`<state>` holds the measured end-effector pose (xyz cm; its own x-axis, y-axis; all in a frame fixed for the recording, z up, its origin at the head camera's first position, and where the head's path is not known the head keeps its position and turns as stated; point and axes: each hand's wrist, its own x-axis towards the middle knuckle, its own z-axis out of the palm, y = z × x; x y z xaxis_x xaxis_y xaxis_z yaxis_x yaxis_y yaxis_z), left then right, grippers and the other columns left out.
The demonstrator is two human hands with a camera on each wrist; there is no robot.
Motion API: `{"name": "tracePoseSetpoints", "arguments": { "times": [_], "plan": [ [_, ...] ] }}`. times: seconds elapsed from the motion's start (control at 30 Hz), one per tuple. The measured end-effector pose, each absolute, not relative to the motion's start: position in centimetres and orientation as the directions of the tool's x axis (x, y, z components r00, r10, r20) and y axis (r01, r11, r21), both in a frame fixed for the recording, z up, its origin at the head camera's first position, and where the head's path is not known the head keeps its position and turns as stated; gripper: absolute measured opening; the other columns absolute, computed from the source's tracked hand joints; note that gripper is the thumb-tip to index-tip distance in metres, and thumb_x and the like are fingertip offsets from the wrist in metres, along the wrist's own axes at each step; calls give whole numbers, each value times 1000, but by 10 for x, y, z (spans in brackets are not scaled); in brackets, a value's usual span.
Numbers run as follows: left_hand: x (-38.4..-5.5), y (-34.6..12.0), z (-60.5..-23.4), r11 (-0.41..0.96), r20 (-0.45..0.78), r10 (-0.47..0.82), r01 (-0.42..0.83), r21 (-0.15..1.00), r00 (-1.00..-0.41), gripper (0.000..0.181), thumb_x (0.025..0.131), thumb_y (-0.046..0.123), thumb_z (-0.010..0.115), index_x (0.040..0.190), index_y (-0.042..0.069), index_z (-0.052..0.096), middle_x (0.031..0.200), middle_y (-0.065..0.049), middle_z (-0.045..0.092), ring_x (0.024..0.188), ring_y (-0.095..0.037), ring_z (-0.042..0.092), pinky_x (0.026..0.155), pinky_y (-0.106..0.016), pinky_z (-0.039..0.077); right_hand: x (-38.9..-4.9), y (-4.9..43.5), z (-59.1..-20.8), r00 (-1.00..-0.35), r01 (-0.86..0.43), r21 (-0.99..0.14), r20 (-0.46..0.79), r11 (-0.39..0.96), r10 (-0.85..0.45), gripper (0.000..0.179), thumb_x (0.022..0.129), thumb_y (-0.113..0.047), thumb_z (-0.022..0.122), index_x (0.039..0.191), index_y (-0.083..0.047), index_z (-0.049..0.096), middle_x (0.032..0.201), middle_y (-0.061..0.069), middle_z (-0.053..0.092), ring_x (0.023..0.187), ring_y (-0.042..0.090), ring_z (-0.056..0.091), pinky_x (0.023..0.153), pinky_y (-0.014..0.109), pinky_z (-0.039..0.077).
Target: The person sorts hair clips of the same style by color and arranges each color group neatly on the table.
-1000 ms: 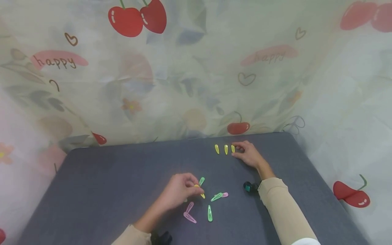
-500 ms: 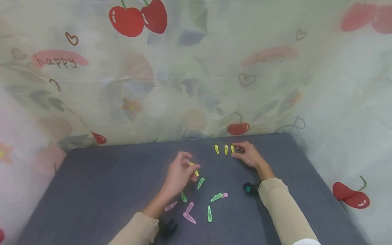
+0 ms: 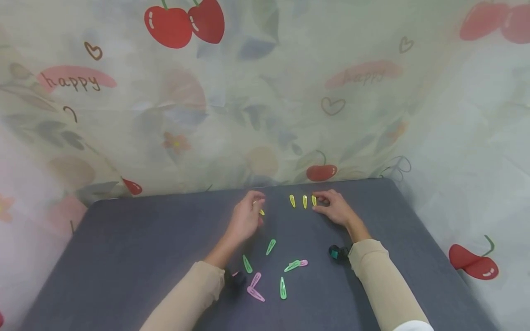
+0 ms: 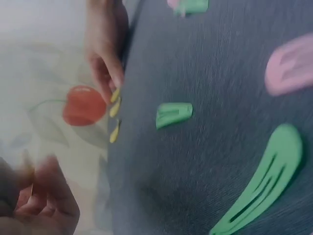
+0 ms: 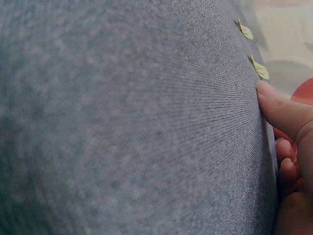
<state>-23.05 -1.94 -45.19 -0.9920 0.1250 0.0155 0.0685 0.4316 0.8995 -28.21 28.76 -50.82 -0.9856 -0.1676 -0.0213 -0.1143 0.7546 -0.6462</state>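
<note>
My left hand (image 3: 244,217) pinches a yellow snap hair clip (image 3: 262,212) above the table's far side; the fingers hide most of it. At the far right, my right hand (image 3: 337,208) holds another yellow hair clip (image 3: 314,200) at its ends, thumb at the near end and a fingertip at the far end. Just left of it lie two more yellow clips, the middle one (image 3: 305,202) and the left one (image 3: 292,201), side by side in a row. In the right wrist view the thumb (image 5: 279,105) hides the clip at that hand.
Several green and pink hair clips lie nearer, among them a green clip (image 3: 271,247), a green clip (image 3: 247,264), a green clip (image 3: 283,288) and a pink clip (image 3: 256,294). Another green clip (image 3: 292,266) overlaps a pink one. A patterned curtain (image 3: 265,115) hangs behind the dark table (image 3: 145,248).
My left hand has carried its yellow clip away from the loose clips, up toward the table's far edge left of the yellow row. The right hand has stayed in place.
</note>
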Motion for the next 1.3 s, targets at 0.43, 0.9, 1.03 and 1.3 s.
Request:
{"name": "tracePoseSetpoints", "arguments": {
  "times": [0.43,0.9,1.03,1.3],
  "plan": [
    [-278,3,-466,714,82,240,233,660,-967,25,75,30,91,70,17,70,57,6,63,54,-9,57,54,-26,44,-279,291,-510,-987,-97,-646,-35,757,-156,51,95,-26,73,142,-11,60,124,14,59,118,32,52,104,56,42],
    [-301,33,-465,752,66,333,307,583,-941,21,76,13,88,85,12,70,81,-2,73,71,-16,63,68,-31,51,-281,290,-510,-987,-110,-645,-19,756,-160,51,94,-27,74,141,-11,61,123,14,61,118,33,54,104,55,44],
    [-303,38,-468,750,54,324,292,593,-944,26,76,12,89,94,9,71,90,-6,75,80,-20,67,73,-35,54,-281,289,-510,-988,-105,-643,-19,759,-153,51,94,-28,74,141,-11,61,124,14,61,119,32,54,105,55,44],
    [-312,39,-481,731,68,274,253,634,-959,40,74,9,90,108,6,68,104,-10,74,97,-25,70,85,-39,56,-281,285,-507,-988,-97,-657,-25,748,-150,51,94,-28,74,140,-12,61,124,14,60,119,32,53,105,55,43]
  ]
}}
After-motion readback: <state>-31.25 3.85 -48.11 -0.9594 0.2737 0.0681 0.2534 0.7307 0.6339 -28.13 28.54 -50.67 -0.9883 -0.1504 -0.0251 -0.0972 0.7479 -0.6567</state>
